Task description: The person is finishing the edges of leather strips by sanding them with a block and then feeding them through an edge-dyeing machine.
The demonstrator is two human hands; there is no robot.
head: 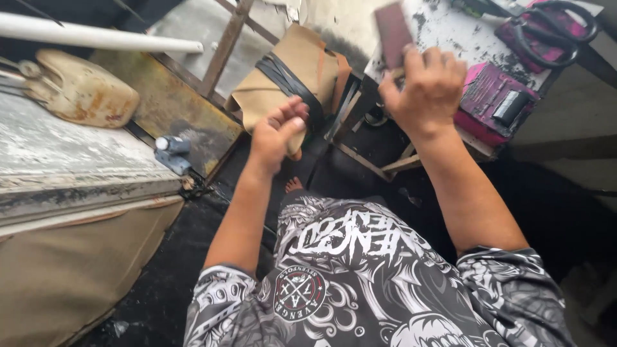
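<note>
Patterned shirt (360, 283); right hand (427, 90) grips maroon strip (392, 32) — left hand (276, 132) empty.

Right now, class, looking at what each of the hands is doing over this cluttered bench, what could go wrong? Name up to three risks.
1. The right hand grips only the lower end of a dark reddish strip, blurred in this view; it might slip.
2. A bare foot shows on the dark floor below; anything dropped could hit it.
3. The left hand is beside the tan sheets banded in black, which overhang and could slide off.
</note>
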